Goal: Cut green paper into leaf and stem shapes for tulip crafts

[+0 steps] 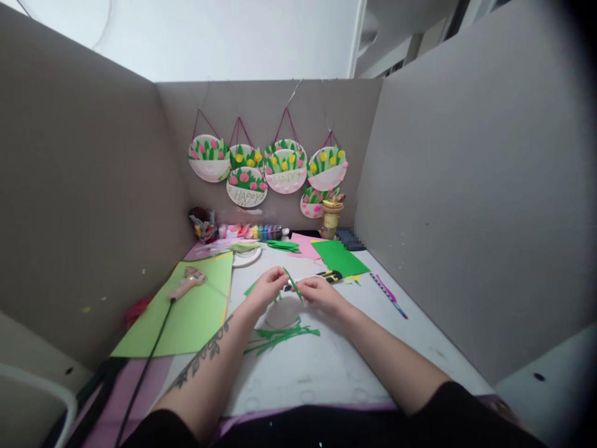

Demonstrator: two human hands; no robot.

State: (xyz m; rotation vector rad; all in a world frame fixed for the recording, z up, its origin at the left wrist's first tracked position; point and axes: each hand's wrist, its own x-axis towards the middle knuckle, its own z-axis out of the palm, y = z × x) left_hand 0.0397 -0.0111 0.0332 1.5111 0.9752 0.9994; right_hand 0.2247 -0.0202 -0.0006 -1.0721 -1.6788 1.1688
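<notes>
A narrow green paper strip [293,285] is held up between my two hands over the middle of the table. My left hand [271,287] pinches it near its upper end. On its other side, my right hand [319,294] has its fingers closed against the lower part. Just below lies a white paper plate piece [282,314]. Nearer to me, several thin green paper scraps [284,336] are piled on the white table surface. A yellow and black cutter [332,276] lies behind my right hand.
A glue gun [189,283] with a black cord rests on light green sheets [163,320] at left. A dark green sheet [340,258], ruler [388,295] and paint bottles [261,233] lie around. Decorated plates [285,180] hang on the back panel.
</notes>
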